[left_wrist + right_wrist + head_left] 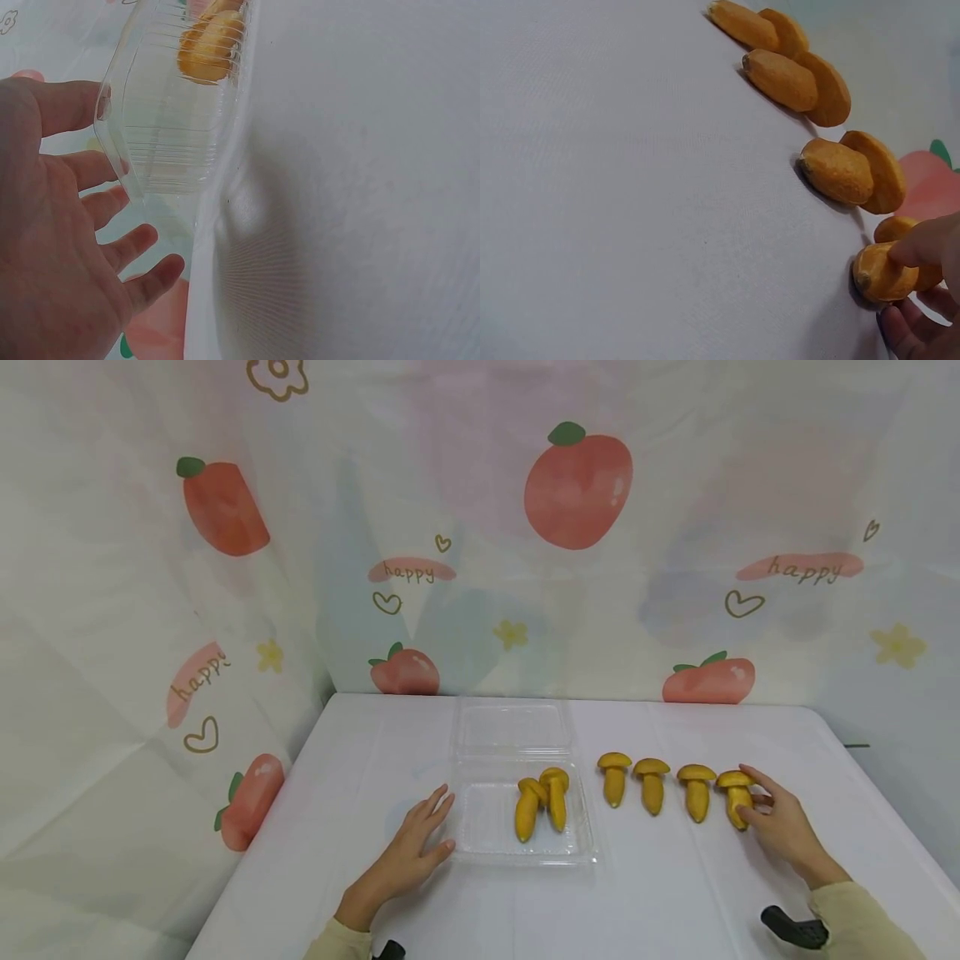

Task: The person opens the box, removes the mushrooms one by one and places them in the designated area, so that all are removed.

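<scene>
In the head view, my right hand (783, 822) is at the right end of a row of yellow mushrooms and pinches the last mushroom (736, 797) by its stem. The right wrist view shows the thumb pressed on that mushroom's stem (881, 274), with fingers on its far side. Two mushrooms (527, 814) lie in the right half of a clear plastic clamshell box (487, 852), whose lid (513, 727) is folded back. My left hand (408, 847) is spread at the box's left side, and its fingers are not curled round anything.
Several other mushrooms, among them one nearest the box (614, 779), lie between the box and my right hand on the white table (645, 893). A printed cloth wall (480, 618) stands behind the table and another along its left side.
</scene>
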`<state>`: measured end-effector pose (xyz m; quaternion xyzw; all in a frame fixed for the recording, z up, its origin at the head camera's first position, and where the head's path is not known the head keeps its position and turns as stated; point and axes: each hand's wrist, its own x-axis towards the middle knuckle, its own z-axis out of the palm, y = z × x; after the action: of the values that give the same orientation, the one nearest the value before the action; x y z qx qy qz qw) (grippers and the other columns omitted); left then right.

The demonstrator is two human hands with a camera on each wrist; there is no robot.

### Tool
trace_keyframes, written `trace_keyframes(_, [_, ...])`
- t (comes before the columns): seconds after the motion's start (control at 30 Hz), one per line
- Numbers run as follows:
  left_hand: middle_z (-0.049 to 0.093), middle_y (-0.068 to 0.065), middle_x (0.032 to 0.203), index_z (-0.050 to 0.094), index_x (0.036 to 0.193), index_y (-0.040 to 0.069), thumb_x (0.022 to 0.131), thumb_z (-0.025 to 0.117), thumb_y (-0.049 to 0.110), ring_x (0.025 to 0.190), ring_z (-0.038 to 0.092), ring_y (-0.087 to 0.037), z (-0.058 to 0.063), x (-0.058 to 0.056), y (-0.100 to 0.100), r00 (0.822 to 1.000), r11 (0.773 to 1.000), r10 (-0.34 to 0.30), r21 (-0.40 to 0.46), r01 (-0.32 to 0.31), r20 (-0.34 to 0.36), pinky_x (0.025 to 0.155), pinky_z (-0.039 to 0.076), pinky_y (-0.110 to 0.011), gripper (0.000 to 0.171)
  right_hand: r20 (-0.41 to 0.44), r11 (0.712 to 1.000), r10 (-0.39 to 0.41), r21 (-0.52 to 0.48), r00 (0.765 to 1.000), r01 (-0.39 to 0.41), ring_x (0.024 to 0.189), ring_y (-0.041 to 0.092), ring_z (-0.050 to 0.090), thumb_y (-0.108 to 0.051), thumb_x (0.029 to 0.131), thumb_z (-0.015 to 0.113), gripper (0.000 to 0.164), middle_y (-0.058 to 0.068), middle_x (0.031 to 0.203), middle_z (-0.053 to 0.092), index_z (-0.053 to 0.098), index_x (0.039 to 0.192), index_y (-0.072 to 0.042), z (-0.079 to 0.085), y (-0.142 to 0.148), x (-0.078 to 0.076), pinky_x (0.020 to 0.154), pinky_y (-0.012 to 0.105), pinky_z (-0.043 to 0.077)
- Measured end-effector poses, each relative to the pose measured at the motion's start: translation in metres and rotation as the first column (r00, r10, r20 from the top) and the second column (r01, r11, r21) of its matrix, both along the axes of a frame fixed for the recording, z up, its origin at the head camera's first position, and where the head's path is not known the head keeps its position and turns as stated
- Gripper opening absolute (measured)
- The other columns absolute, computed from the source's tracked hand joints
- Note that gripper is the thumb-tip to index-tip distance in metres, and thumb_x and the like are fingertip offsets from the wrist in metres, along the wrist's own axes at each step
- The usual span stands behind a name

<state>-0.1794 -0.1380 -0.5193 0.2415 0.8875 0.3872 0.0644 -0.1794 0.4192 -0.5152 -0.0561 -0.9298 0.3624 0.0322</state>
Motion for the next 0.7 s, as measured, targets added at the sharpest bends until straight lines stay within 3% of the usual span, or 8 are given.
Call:
trace_keyframes(0.23, [0.016,-0.011,0.171,0.028,0.16,0.008,0.103,0.056,0.023,0.153,0.016,-0.05,0.001,0.001,0.001,1.0,1.0,0.006,0.006,-0.006,-0.004,0.113,0.023,-0.077,0.065,0.041,1.0,-0.003,0.002,0.999,0.003,0.118,0.056,0.046,-0.002,0.098,0.056,0.071,0.043,0.146,0.031,0.018,0.157,0.008,0.001,0.003,0.0,0.062,0.013,0.044])
trace_keyframes(0.4, [0.016,-0.012,0.171,0.028,0.16,0.006,0.103,0.055,0.023,0.153,0.016,-0.051,0.001,0.002,0.001,1.0,1.0,0.004,0.006,-0.004,-0.009,0.112,0.023,-0.078,0.065,0.065,1.0,0.007,0.007,0.998,-0.008,0.119,0.058,0.046,-0.015,0.102,0.057,0.072,0.043,0.147,0.029,0.017,0.156,0.009,0.001,0.007,0.0,0.065,0.009,0.042])
trace_keyframes(0.5, [0.016,-0.011,0.171,0.028,0.16,0.006,0.104,0.054,0.024,0.153,0.016,-0.051,0.001,0.001,0.001,1.0,1.0,0.005,0.003,-0.005,-0.005,0.112,0.022,-0.078,0.064,0.087,1.0,-0.008,0.017,0.996,0.006,0.12,0.059,0.045,-0.023,0.104,0.055,0.073,0.045,0.147,0.026,0.015,0.156,0.009,0.004,0.009,0.0,0.071,0.022,0.051])
trace_keyframes(0.57, [0.016,-0.011,0.171,0.028,0.16,0.006,0.104,0.054,0.024,0.153,0.016,-0.052,0.002,0.001,0.001,1.0,1.0,0.007,-0.002,-0.007,-0.006,0.112,0.022,-0.078,0.064,0.103,1.0,-0.023,0.021,0.994,0.021,0.121,0.061,0.042,-0.028,0.105,0.052,0.074,0.047,0.147,0.024,0.014,0.156,0.009,0.007,0.01,0.001,0.077,0.039,0.056])
trace_keyframes(0.7, [0.015,-0.01,0.171,0.028,0.16,0.007,0.104,0.054,0.024,0.153,0.016,-0.051,0.003,0.002,0.001,1.0,1.0,0.012,-0.008,-0.012,0.001,0.113,0.022,-0.077,0.064,0.104,0.998,-0.05,0.028,0.993,0.048,0.123,0.063,0.037,-0.032,0.106,0.048,0.073,0.049,0.147,0.019,0.013,0.157,0.008,0.013,0.009,0.002,0.09,0.067,0.048])
